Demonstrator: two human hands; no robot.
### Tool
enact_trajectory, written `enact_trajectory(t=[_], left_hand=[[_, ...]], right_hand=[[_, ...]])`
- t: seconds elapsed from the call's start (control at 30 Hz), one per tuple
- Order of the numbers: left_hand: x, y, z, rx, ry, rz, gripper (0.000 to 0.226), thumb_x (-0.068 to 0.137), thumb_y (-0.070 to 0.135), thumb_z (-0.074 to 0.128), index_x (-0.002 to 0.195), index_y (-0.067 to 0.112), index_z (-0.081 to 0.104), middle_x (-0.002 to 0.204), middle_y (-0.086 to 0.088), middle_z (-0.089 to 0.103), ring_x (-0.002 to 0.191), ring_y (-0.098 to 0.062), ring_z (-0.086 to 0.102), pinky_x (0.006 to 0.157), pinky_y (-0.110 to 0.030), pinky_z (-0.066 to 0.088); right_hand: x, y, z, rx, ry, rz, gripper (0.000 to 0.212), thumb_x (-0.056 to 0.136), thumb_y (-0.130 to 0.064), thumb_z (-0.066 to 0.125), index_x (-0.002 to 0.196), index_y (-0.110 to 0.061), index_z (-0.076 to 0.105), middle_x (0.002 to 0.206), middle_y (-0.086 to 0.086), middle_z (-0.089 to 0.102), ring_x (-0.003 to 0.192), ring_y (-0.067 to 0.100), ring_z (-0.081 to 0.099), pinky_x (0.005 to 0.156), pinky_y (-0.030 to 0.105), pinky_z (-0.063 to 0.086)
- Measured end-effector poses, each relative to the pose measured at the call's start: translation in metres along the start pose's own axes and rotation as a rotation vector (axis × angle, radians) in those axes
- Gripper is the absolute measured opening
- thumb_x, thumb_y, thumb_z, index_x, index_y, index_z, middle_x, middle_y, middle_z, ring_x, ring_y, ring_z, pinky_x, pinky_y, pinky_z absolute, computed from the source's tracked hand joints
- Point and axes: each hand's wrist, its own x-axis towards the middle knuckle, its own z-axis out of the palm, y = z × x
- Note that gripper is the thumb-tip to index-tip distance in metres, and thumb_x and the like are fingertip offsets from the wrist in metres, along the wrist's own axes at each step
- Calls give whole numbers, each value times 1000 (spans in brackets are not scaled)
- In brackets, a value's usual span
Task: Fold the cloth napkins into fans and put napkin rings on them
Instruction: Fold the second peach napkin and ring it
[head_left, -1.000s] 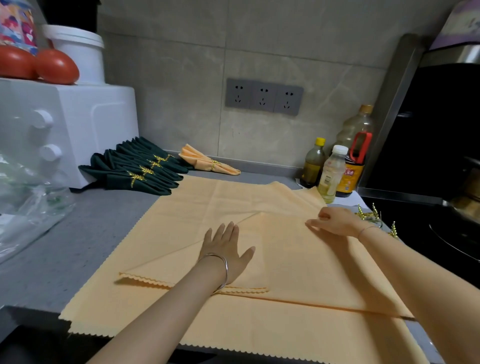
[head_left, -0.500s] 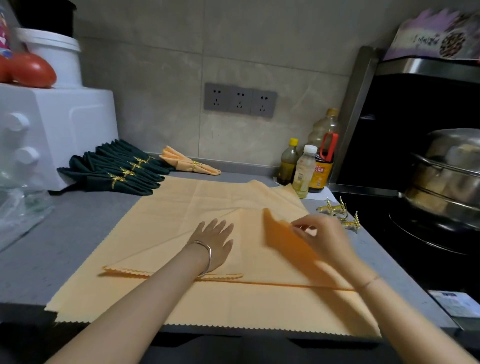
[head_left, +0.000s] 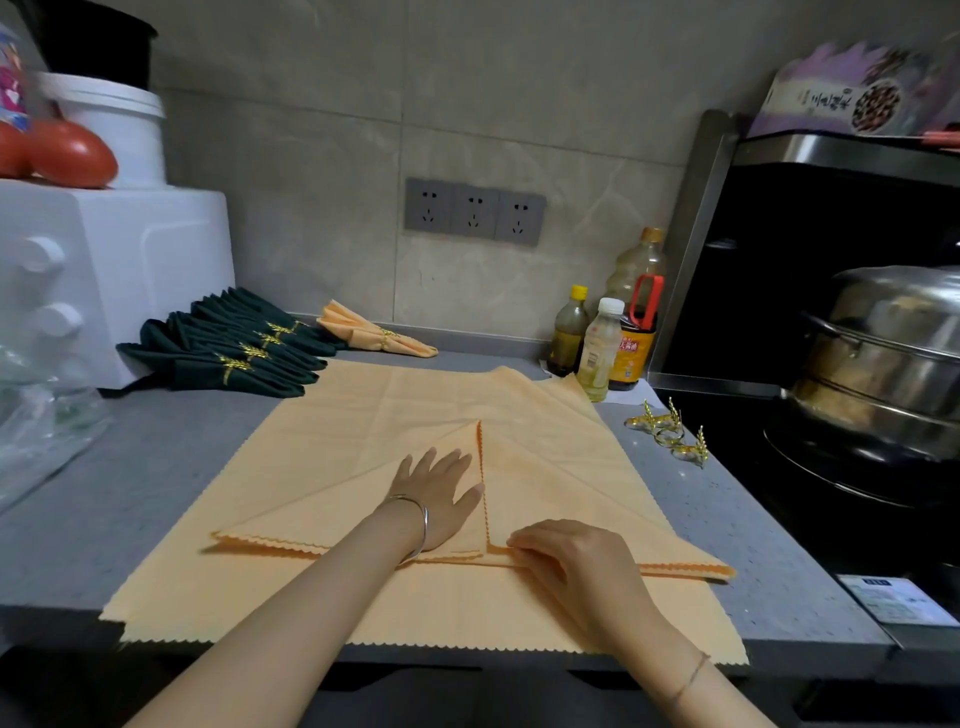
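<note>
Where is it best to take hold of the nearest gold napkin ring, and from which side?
Probably pinch the round band of the nearest napkin ring from above, coming from the napkin side: the band rests on the counter, its leaf stands up, and the pot crowds the other side.

Beige stone-look wall tiles (head_left: 519, 78) run across the back, with a grey triple socket panel (head_left: 474, 211) at twelve o'clock. A speckled grey countertop (head_left: 130, 493) spreads below. A white appliance (head_left: 130, 270) stands at ten o'clock, and a black hob (head_left: 753, 467) carrying a steel steamer pot (head_left: 883, 364) sits at three. The light is soft and dim.
</note>
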Motion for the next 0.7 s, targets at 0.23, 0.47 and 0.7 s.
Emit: enact_trajectory(t=[0.23, 0.47, 0.7], left_hand=[[-2, 3, -2, 26, -29, 43, 55, 97, 59, 13, 148, 47, -1, 160, 7, -5, 147, -18, -10, 118, -43, -7], [0, 1, 0, 42, -47, 40, 57, 96, 62, 15, 149, 46, 2, 160, 8, -7, 147, -17, -11, 118, -44, -8], [0, 2, -1, 54, -49, 36, 58, 95, 62, 15, 149, 45, 2, 160, 7, -7, 147, -18, -11, 118, -44, -8]], right_hand=[[-2, -2, -1, 21, -53, -2, 20, 86, -37, 56, 88, -32, 75, 90, -20, 71, 82, -1, 65, 64, 13, 52], [3, -8, -9, 34, -167, 115, 31, 93, -46, 45, 97, -33, 73, 100, -22, 70, 91, -2, 62, 74, 17, 50], [72, 14, 17, 137, -145, 359, 38, 100, -24, 39, 136, -21, 50, 143, -5, 48, 133, 11, 41, 106, 23, 31]])
